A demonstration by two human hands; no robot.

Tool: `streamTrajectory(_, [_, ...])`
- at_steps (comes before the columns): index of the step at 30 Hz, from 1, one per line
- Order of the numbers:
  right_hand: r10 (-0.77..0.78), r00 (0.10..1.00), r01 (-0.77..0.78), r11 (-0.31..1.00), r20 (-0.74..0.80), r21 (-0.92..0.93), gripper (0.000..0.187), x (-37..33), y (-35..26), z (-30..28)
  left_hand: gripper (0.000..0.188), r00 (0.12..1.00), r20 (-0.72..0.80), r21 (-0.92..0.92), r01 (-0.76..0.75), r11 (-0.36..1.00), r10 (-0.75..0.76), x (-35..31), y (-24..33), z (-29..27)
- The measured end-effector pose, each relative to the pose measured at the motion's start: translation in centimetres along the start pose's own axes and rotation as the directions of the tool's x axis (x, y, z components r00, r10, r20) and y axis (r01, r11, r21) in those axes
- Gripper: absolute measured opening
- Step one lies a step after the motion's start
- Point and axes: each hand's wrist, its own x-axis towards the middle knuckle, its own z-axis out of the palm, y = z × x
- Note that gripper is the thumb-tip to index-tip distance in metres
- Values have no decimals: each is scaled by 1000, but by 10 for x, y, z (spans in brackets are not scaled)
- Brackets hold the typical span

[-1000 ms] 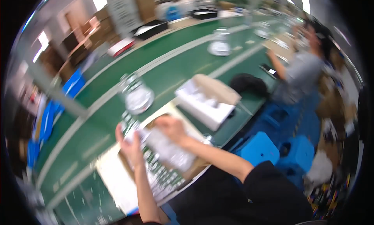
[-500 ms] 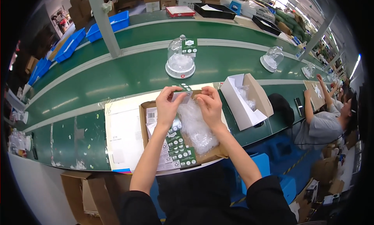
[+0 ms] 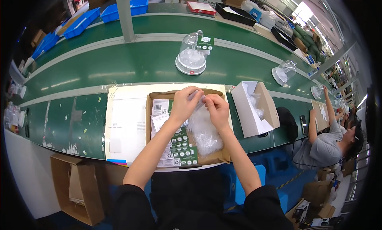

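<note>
Card [image 3: 196,100] up between your hands, its pale side showing, held above the cardboard tray [image 3: 225,155]! Your left hand [image 3: 184,106] pinches it between thumb and fingers. Your right hand [image 3: 218,111] is bunched close beside, fingertips almost meeting the left's; whether they grip anything, I can't tell. Under your wrists, green-and-white cards [image 3: 185,153] overlap on the tray's left, a clear plastic bundle [image 3: 209,140] fills its right, and beyond stands the upright clear dome [image 3: 190,56].
</note>
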Motion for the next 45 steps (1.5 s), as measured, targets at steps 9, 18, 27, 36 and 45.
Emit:
streamTrajectory(9, [71, 994, -84, 984, 86, 160, 15, -1, 7, -3, 25, 980, 67, -214, 200, 956, -190, 0, -8, -1])
streamTrajectory(18, [51, 984, -45, 998, -172, 35, 16, 21, -3, -3, 47, 989, -141, 198, -19, 980, 48, 0, -4, 3])
streamTrajectory(27, [-293, 954, 278, 942, -58, -188, 13, 13, -8, 4, 71, 963, 88, -442, 267, 856, -254, -1, -22, 14])
streamTrajectory(36, [68, 989, -102, 956, 129, 277, 14, 6, -14, 12, 58, 954, 136, -139, 286, 948, -267, 0, -9, -2])
streamTrajectory(45, [109, 992, -76, 905, -56, 419, 15, 8, -15, 6, 44, 902, 318, -288, 385, 877, -291, -2, -11, 6])
